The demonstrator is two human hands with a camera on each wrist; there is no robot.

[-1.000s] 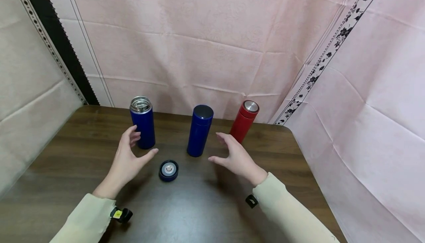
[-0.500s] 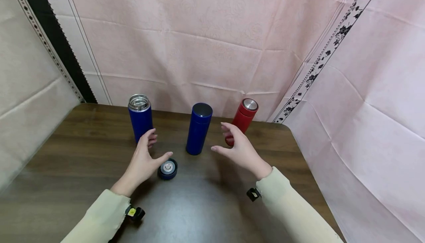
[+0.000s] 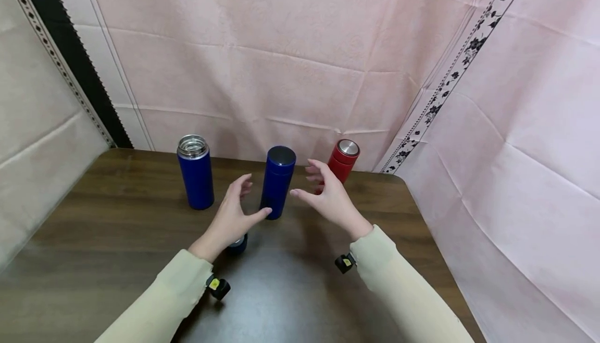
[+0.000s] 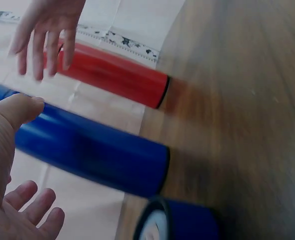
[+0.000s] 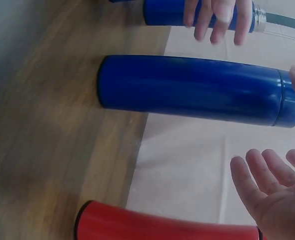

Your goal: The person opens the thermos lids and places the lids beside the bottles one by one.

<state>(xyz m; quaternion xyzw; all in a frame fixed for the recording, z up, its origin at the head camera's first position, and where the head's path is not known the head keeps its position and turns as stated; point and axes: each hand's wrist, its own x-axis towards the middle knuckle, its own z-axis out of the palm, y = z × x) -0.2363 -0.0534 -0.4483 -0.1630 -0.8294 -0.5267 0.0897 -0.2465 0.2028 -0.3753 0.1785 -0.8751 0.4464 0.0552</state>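
A closed blue vacuum flask point(image 3: 278, 179) with a dark lid stands upright mid-table, between my hands. Just left of it is my left hand point(image 3: 229, 223), fingers spread and thumb out, its thumb tip overlapping the flask's lower part in the head view. To the flask's right, my right hand point(image 3: 334, 203) also holds nothing, with relaxed fingers and a gap to the blue flask point(image 5: 187, 90) in the right wrist view. A red vacuum flask point(image 3: 344, 160) stands behind the right hand, partly hidden by it.
An uncapped blue flask point(image 3: 196, 181) with a steel mouth stands at the back left. Its removed blue lid point(image 3: 238, 246) lies upside down on the wooden table point(image 3: 290, 301), partly covered by my left hand. Pinkish cloth point(image 3: 244, 83) hangs behind and at both sides.
My left hand has moved right, from the uncapped flask across the lid to the middle blue flask. My right hand has moved slightly away from me, further in front of the red flask.
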